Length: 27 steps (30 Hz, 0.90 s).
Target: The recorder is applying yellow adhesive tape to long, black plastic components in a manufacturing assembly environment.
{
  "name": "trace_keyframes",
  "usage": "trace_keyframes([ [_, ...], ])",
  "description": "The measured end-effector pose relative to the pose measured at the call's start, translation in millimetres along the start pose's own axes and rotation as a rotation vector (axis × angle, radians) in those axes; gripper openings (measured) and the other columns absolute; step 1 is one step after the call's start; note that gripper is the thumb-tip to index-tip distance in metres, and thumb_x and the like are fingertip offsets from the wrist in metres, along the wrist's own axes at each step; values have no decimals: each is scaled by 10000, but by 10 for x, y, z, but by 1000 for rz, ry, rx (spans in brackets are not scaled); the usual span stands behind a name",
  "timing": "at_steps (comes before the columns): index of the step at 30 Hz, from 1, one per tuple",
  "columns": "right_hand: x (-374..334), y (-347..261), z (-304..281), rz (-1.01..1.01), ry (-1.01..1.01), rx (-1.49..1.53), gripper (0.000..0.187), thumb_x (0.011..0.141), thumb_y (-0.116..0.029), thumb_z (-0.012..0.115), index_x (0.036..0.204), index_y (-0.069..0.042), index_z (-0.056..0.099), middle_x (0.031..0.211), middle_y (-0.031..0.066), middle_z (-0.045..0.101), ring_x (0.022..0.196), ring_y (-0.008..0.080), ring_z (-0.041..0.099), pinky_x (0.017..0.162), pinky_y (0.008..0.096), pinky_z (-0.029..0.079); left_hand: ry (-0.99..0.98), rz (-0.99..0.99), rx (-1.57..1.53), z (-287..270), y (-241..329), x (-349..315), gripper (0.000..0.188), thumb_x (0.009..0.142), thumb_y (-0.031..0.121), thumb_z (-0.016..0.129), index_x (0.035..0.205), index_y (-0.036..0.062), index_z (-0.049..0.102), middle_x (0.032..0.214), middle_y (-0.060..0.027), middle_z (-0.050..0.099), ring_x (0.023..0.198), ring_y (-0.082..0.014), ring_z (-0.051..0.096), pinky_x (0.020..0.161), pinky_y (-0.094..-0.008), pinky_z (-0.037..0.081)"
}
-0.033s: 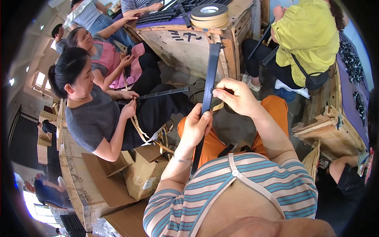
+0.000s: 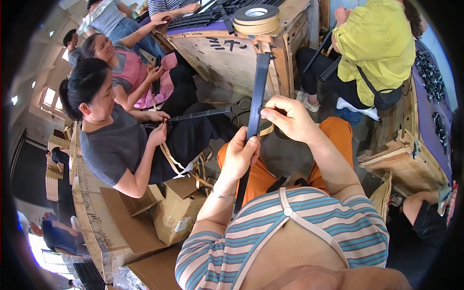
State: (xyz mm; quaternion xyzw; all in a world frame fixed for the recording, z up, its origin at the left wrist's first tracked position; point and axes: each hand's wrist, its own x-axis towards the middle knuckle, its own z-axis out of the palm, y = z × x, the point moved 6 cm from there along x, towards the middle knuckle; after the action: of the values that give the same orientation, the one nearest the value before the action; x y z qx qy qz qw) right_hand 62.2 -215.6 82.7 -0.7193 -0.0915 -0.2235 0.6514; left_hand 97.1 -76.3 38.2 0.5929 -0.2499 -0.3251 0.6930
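A long, flat black strip (image 2: 257, 92) runs up and away from my lap, its far end standing before the wooden crate. My left hand (image 2: 240, 153) is wrapped around its lower middle, and the near end passes below that hand toward my striped top. Just above, my right hand (image 2: 289, 118) is closed in a pinch at the strip's right edge. Something small and dark shows at those fingertips, too small to name. A tan band (image 2: 267, 130) hangs beneath the right hand, beside the strip.
Ahead stands a wooden crate (image 2: 217, 58) bearing tape rolls (image 2: 256, 19) and black strips. At left, a co-worker in grey (image 2: 116, 140) holds a similar strip, near cardboard boxes (image 2: 179, 212). A person in yellow (image 2: 377, 43) sits at right, by another crate (image 2: 401, 154).
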Motion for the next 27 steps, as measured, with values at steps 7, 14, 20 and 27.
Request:
trace_keyframes([
  [7, 16, 35, -7, 38, 0, -4, 154, 854, -125, 587, 784, 8, 557, 679, -12, 486, 616, 38, 408, 541, 200, 346, -4, 10, 26, 4, 10, 4, 98, 920, 134, 450, 886, 42, 442, 628, 14, 427, 448, -39, 369, 401, -170, 290],
  [14, 75, 55, 54, 196, 24, -20, 135, 824, -94, 598, 760, 20, 565, 692, -17, 492, 618, 37, 406, 539, 200, 341, 117, 50, 285, -138, -24, -30, 77, 893, 123, 495, 872, 52, 472, 645, 40, 447, 576, -21, 391, 508, -171, 329],
  [20, 54, 246, 57, 111, 60, 38, 126, 776, -79, 600, 774, 46, 583, 724, 19, 532, 630, 77, 494, 552, 232, 393, 46, -71, 99, -30, -65, -57, 92, 903, 128, 482, 835, 69, 462, 634, 52, 427, 567, -29, 393, 500, -175, 323],
  [27, 18, 234, 121, 101, 200, -186, 141, 717, -91, 631, 688, 32, 569, 634, 84, 526, 560, 136, 518, 523, 256, 404, 86, -5, 19, -93, -410, 43, 108, 890, 143, 513, 867, 50, 463, 646, 12, 498, 511, -37, 422, 456, -172, 351],
])
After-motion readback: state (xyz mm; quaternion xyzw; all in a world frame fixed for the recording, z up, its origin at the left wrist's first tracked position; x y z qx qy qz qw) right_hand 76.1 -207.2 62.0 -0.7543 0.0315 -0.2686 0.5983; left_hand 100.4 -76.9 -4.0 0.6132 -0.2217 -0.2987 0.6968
